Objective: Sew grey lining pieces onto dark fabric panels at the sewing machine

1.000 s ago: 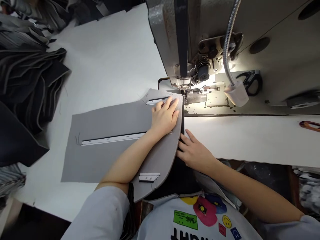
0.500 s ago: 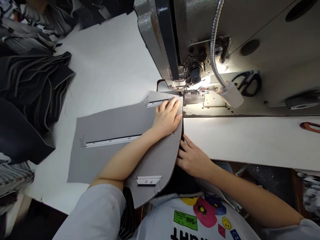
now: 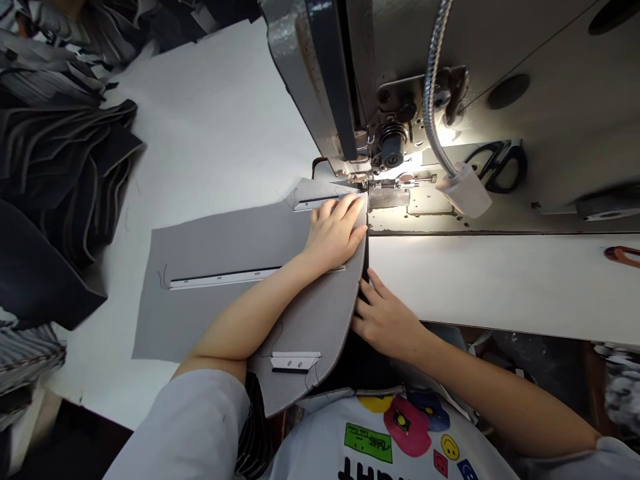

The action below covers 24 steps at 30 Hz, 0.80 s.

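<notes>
A large grey fabric panel (image 3: 220,233) with white-and-black strips sewn on it lies on the table, its curved right edge running up to the needle of the sewing machine (image 3: 360,180). My left hand (image 3: 334,232) rests flat on the panel just below the presser foot, fingers stretched toward the needle. Lower along the same edge, my right hand (image 3: 383,317) pinches the panel's rim together with black material (image 3: 367,263) that shows beneath it. Its thumb side is partly hidden under the fabric.
Black-handled scissors (image 3: 503,167) lie on the machine bed, behind a flexible lamp (image 3: 465,190). An orange-handled tool (image 3: 623,255) is at the right. Stacks of dark fabric pieces (image 3: 60,173) fill the left side of the white table (image 3: 210,120).
The view has shifted slightly. Both hands keep nearly the same places on the panel, and the fabric's edge stays by the needle.
</notes>
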### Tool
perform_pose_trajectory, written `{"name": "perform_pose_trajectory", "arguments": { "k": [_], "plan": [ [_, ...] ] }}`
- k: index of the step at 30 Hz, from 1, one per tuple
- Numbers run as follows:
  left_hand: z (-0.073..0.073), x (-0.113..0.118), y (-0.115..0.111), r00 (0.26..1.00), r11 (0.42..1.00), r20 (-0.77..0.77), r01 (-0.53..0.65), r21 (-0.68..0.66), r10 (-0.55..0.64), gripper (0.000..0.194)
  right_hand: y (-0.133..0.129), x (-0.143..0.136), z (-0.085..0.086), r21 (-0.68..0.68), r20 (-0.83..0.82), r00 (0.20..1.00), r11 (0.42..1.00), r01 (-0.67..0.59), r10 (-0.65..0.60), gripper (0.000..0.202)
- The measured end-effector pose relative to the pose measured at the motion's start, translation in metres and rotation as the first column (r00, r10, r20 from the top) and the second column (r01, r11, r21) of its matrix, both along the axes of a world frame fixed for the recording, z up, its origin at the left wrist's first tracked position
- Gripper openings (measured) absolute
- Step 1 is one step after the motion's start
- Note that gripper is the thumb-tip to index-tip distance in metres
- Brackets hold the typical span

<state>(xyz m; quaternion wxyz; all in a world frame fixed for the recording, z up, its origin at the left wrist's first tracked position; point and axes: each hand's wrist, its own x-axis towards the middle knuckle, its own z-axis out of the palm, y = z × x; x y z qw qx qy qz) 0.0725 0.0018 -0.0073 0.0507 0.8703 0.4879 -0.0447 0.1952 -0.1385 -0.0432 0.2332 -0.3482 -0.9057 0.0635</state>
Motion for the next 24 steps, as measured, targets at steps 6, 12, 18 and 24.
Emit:
{"name": "perform_pose_trajectory", "arguments": {
  "k": [6, 12, 18, 24],
  "plan": [
    [0.0002, -0.0031, -0.0036, 0.999, 1.0, -0.03, 0.012, -0.001, -0.012, 0.057, -0.0034, -0.0029, -0.0019, 0.018, -0.031, 1.0, 1.0, -0.005, 0.006, 0.016],
    [-0.0003, -0.0009, -0.0031, 1.0, 1.0, -0.017, -0.009, 0.006, 0.009, 0.057, -0.003, -0.0015, -0.0017, -0.021, -0.022, 1.0, 1.0, 0.002, -0.003, 0.018],
    [0.0002, 0.0007, 0.0001, 1.0, 1.0, -0.005, 0.004, 0.009, -0.004, 0.057, -0.0016, 0.001, 0.0, -0.065, -0.012, 1.0, 0.998, 0.002, -0.003, 0.023],
    [0.0002, 0.0016, 0.0014, 1.0, 1.0, -0.014, 0.002, 0.007, -0.002, 0.058, -0.0012, 0.0019, -0.0012, -0.071, -0.028, 1.0, 0.997, 0.004, -0.006, 0.022]
  ]
}}
